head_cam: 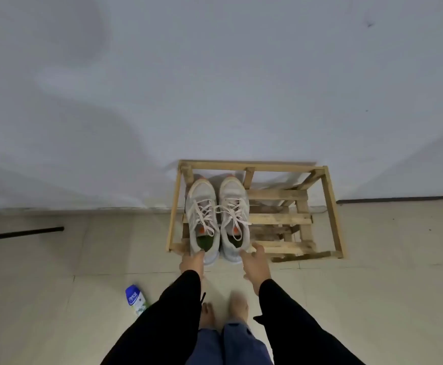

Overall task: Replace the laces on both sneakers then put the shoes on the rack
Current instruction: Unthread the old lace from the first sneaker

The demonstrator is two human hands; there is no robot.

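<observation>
Two pale grey sneakers with white laces stand side by side, toes to the wall, on the left end of a wooden slatted rack [330,206]. The left sneaker [201,206] and the right sneaker [234,201] are both laced, and their heels overhang the rack's front rail. My left hand [191,263] reaches forward, its fingertips touching the left sneaker's heel. My right hand [256,262] hovers at the right sneaker's heel with fingers spread, holding nothing. Black sleeves cover both arms.
The rack stands against a white wall on a tiled floor. A blue and white bottle [135,299] lies on the floor at the lower left. A black rod [28,231] reaches in from the left edge. My bare feet [237,309] stand just before the rack.
</observation>
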